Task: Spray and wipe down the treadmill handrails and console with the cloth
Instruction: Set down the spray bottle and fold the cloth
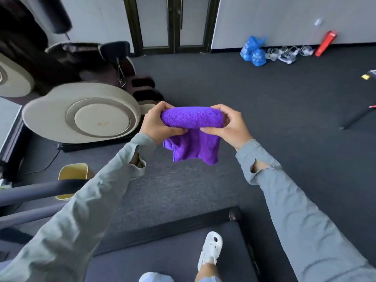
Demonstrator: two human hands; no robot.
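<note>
A purple cloth (193, 137) hangs folded in front of me at chest height. My left hand (157, 124) grips its left end and my right hand (227, 127) grips its right end, fingers curled over the top fold and thumbs underneath. The lower half of the cloth droops between my wrists. A grey treadmill handrail (38, 191) runs across the lower left, partly behind my left sleeve. The treadmill belt (162, 259) lies below me with my white shoe (210, 249) on it. No spray bottle or console is in view.
A beige and dark massage chair (81, 110) stands at the left. A yellow bin (72, 176) sits on the dark carpet beside the handrail. Blue bags (254, 50), cables and a red box (325, 43) lie along the far wall.
</note>
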